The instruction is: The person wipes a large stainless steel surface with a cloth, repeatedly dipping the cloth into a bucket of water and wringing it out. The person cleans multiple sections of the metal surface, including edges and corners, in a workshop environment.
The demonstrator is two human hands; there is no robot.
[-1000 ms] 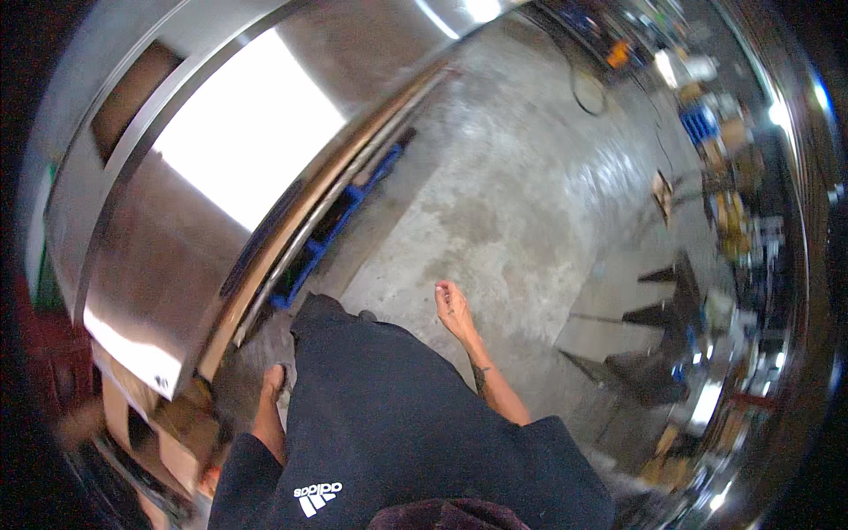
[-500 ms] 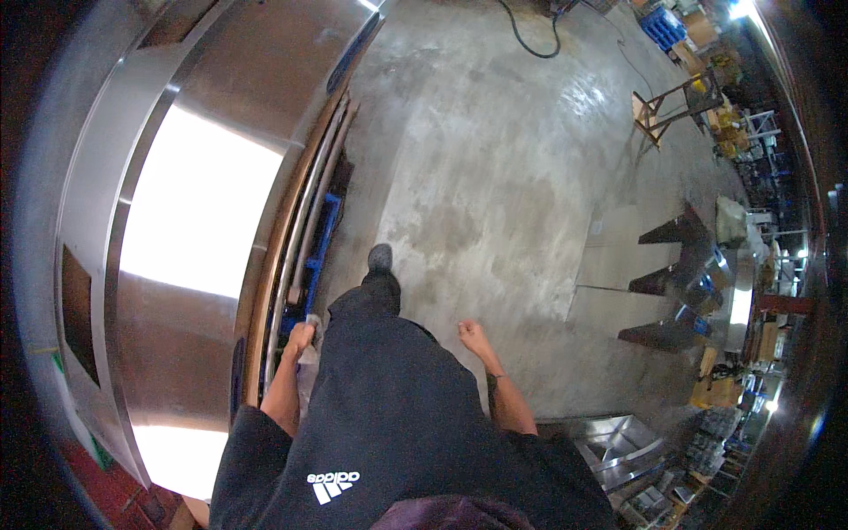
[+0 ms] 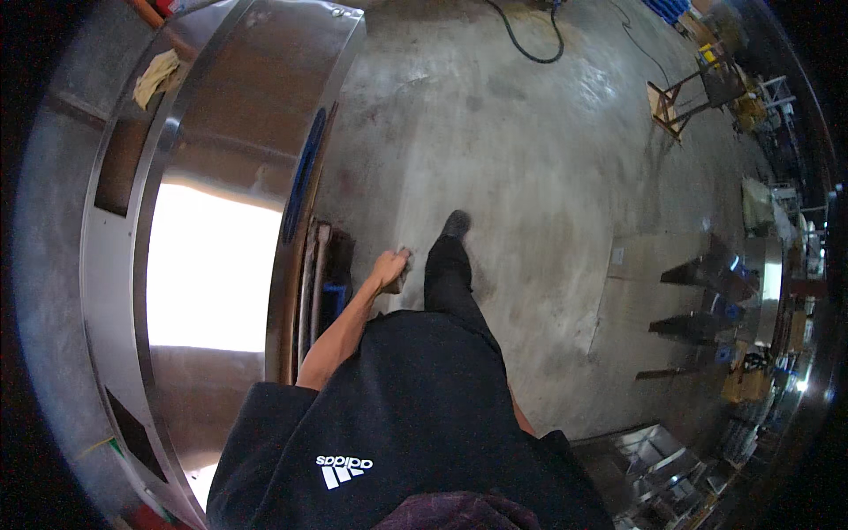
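Observation:
My left hand point(image 3: 390, 268) is closed and reaches forward over the floor, beside my dark trouser leg. A small greyish piece shows under its fingers; I cannot make out what it is. To the left of that hand stands a long stainless steel cabinet or counter point(image 3: 208, 380) with a shiny, brightly reflecting top. Of my right arm only a bit of forearm point(image 3: 521, 415) shows at my side; the hand itself is hidden behind my body. One dark shoe point(image 3: 456, 224) is stepping forward on the concrete.
Metal tubes point(image 3: 309, 283) and a blue pallet point(image 3: 333, 300) lie along the cabinet's side. A beige cloth point(image 3: 157, 78) rests on the cabinet's far end. Ahead are a black hose point(image 3: 530, 55) and a wooden folding chair point(image 3: 680, 106). Flat steel sheets point(image 3: 654, 265) and steel sinks point(image 3: 640, 459) are to the right.
I have walked forward along the cabinet. My left hand has swung forward and right, still closed. The right hand, in view and closed before, has dropped back out of sight.

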